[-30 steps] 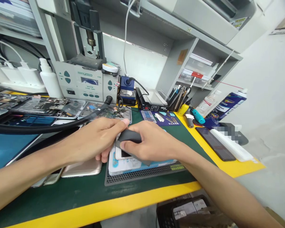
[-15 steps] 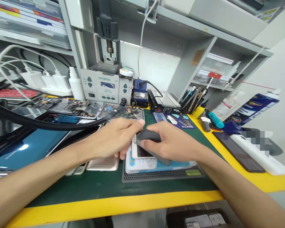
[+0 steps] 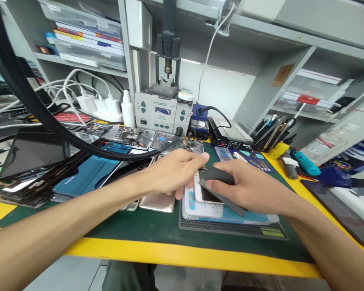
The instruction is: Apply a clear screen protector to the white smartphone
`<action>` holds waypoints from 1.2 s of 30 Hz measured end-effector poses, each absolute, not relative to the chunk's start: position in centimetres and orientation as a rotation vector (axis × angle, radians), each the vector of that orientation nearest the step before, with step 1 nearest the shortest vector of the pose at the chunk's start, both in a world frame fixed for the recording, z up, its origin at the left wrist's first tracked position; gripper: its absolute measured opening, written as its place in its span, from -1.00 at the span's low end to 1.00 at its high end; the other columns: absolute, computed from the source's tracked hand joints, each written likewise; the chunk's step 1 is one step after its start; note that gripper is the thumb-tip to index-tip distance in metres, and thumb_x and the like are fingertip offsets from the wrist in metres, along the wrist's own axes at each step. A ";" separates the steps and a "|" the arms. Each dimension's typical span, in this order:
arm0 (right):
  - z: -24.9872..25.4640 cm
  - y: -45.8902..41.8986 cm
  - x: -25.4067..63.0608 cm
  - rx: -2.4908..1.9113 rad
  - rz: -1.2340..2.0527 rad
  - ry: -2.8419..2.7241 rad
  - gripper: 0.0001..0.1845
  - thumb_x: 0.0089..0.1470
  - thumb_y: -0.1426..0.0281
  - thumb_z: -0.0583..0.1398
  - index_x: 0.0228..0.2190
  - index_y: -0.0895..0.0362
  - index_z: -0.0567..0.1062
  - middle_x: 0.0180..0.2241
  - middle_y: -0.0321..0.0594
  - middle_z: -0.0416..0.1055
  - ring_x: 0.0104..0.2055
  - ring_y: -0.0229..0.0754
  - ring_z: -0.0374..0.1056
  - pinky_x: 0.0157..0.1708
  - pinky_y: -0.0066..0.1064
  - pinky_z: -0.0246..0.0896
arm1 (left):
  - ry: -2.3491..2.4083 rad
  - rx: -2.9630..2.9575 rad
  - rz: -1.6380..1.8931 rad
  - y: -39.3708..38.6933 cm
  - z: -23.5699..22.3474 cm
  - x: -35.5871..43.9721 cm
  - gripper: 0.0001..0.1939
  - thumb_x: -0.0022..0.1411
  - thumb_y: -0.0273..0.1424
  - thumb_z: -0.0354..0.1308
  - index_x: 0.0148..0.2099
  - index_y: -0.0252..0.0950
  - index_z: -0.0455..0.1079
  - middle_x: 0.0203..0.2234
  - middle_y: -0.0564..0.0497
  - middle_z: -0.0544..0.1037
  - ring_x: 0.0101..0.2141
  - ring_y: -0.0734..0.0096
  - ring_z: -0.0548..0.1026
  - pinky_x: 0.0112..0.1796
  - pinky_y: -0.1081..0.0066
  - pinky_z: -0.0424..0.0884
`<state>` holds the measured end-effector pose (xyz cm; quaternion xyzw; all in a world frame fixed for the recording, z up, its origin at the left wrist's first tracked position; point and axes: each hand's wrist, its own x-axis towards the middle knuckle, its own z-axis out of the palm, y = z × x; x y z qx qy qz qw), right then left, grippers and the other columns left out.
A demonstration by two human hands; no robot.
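A white phone [image 3: 204, 194] lies on a white and blue pad [image 3: 200, 210] over a black mesh mat [image 3: 230, 229] at the middle of the bench. My left hand [image 3: 171, 171] rests on the phone's left edge, fingers curled over it. My right hand [image 3: 245, 186] grips a dark grey flat tool [image 3: 221, 190] and presses it down on the phone's screen. A gold phone [image 3: 157, 202] lies just left of the pad, partly under my left hand.
A grey rework station [image 3: 159, 111] stands at the back, with a blue holder [image 3: 199, 121] and a black box [image 3: 230, 139] beside it. Phone boards and screens lie at the left. Tools stand in a rack [image 3: 271, 131]. A dark phone [image 3: 339, 210] lies right.
The view has swung left and up, so more of the left shelves and screens shows. Both hands stay on the phone with the grey tool, which sits about as before.
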<state>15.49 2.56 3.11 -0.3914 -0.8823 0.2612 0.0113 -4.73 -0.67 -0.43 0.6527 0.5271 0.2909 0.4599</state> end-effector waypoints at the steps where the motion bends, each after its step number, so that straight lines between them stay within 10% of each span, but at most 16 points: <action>1: 3.1 2.6 15.5 -1.226 0.823 -2.743 -0.75 0.22 0.23 0.14 -0.42 0.09 0.44 -0.55 -0.40 0.29 -0.51 -0.27 0.15 -0.50 -0.37 0.02 | 1.289 1.604 0.723 -0.7 -0.4 -4.7 -0.38 0.41 0.13 -0.11 -0.06 -0.31 0.48 -0.57 0.09 0.47 -0.72 0.44 0.43 -0.78 0.50 0.20; 36: 2.5 1.2 13.9 -1.248 0.446 -2.835 -0.64 0.23 0.15 0.12 -0.51 0.08 0.39 -0.56 -0.30 0.37 -0.52 -0.23 0.12 -0.47 -0.34 -0.08 | 1.281 1.756 0.714 -0.5 -0.8 -4.8 -0.43 0.44 0.11 -0.20 -0.32 -0.24 0.29 -0.65 0.13 0.40 -0.70 0.41 0.49 -0.71 0.50 0.24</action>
